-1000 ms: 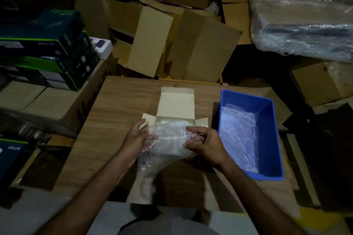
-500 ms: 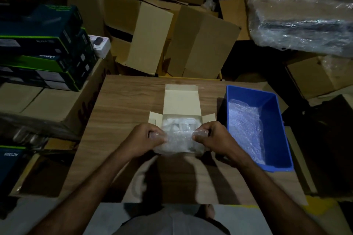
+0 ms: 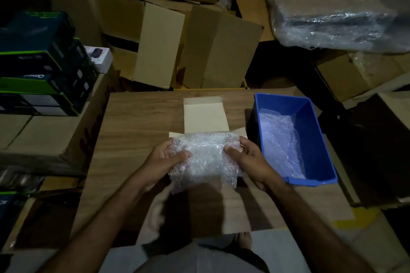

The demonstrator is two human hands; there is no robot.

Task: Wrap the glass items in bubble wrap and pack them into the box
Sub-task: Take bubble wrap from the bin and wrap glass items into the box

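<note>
Bundle (image 3: 205, 157) of crinkly clear bubble wrap, held over the open flat box (image 3: 206, 115).
Left hand (image 3: 165, 159) and right hand (image 3: 248, 159) curl round its ends, thumbs pressing on top.

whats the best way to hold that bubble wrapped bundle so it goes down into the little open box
Grip the bubble-wrapped bundle by its two short ends, from the left and right sides, much as the left hand and right hand hold it now. It lies crosswise over the small open box, and its near edge hangs loose, so end grips likely keep the wrap closed.
</note>
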